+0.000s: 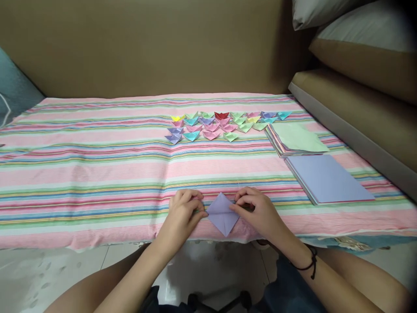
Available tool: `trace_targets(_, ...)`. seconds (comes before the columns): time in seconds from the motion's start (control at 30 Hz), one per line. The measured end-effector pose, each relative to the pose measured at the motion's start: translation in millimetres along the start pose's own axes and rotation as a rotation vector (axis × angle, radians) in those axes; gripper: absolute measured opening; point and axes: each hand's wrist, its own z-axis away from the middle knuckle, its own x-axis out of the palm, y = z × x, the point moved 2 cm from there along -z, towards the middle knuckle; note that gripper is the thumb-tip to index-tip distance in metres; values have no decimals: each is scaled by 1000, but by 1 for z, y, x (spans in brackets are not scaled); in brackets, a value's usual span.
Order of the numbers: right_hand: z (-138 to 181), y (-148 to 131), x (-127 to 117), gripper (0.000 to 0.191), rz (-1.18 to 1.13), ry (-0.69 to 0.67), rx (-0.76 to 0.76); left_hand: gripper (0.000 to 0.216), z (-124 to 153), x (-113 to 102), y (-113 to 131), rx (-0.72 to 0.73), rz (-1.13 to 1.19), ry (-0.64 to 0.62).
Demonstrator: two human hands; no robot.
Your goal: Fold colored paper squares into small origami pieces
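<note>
Paper (222, 214), lilac and folded to a kite-like shape with its point toward the near edge, lies flat on the striped cloth (97, 174) between both hands. The left hand (184, 211) pinches the paper's left corner with curled fingers, and the right hand (257, 211) pinches the right corner likewise, so each grip is closed on the paper, likely to pin it while a crease is pressed. A black band (309, 263) circles the right wrist. On the right lie two stacks of square sheets, a near one topped lilac (327, 178) and a far one topped pale green (298, 138), within easy reach of the right hand. Farther back, many small folded pieces (224, 124) in mixed colours sit in close rows, set well apart from the hands. Cushions (358, 43) rest at far right.
</note>
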Motion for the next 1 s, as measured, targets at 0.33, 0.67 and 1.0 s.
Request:
trace_targets(0.33, -1, 2, 0, 21, 34, -7, -52, 44, 26, 29, 48, 428, -342, 19)
trace_targets(0.67, 3, 1, 3, 19, 82, 86, -13, 76, 29, 61, 41, 313, -633, 45)
trace_targets(1.0, 2, 0, 5, 17, 103, 110, 43, 80, 28, 61, 43, 315, -631, 62)
